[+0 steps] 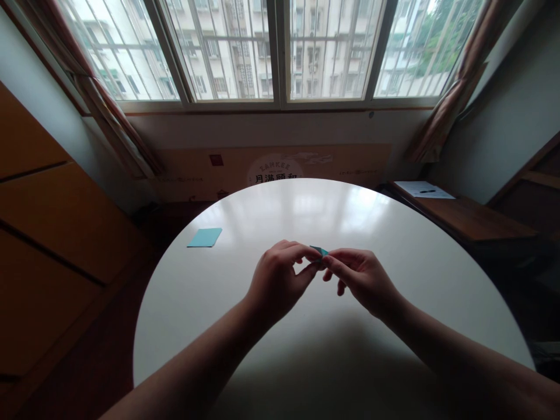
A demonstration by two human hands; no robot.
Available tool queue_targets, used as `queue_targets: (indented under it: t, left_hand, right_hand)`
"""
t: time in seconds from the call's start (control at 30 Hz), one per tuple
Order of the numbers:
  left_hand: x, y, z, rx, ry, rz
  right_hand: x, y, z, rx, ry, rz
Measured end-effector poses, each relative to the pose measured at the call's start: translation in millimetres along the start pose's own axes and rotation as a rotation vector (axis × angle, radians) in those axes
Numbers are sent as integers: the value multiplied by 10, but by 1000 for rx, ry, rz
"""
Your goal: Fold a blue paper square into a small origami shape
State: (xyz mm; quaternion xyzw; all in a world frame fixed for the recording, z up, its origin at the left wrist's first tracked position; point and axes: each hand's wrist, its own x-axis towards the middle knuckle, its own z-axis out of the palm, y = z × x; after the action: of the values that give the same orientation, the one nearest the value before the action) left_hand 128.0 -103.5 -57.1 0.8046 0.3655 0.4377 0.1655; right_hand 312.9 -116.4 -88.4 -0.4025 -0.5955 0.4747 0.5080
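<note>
A small folded piece of teal paper (319,250) is held above the middle of the round white table (184,315). My left hand (282,271) pinches it between thumb and fingers from the left. From the right, my right hand (356,271) grips the same paper with thumb and forefinger, its other fingers curled loosely below. The fingertips of both hands meet at the paper and cover most of it. To the left on the tabletop lies a flat stack of light blue square paper (205,237), apart from both hands.
Beyond the table's far edge stands a printed board (359,166) under a barred window (328,52). At the right is a low wooden table (485,219) with a white sheet (411,189) and a dark pen (427,191). A wooden cabinet (52,233) fills the left side.
</note>
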Motion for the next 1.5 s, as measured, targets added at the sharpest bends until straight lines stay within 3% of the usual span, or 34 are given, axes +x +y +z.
queue_targets:
  t: [0.57, 0.7, 0.97, 1.17, 1.27, 1.5]
  left_hand:
    - [-21, 73, 22, 117, -25, -87]
    - [-25, 116, 28, 260, 27, 4]
    - [-29, 126, -13, 530, 156, 281]
    - [-16, 25, -97, 541, 165, 393]
    - [-14, -20, -73, 448, 155, 322]
    - [21, -29, 41, -38, 87, -31]
  right_hand:
    - [-29, -32, 36, -318, 79, -174]
    - [-35, -70, 27, -317, 98, -173]
    - [-35, -129, 69, -43, 46, 36]
    - [-16, -135, 53, 42, 42, 91]
    - [-10, -132, 39, 53, 48, 100]
    - [-19, -135, 45, 8, 67, 84]
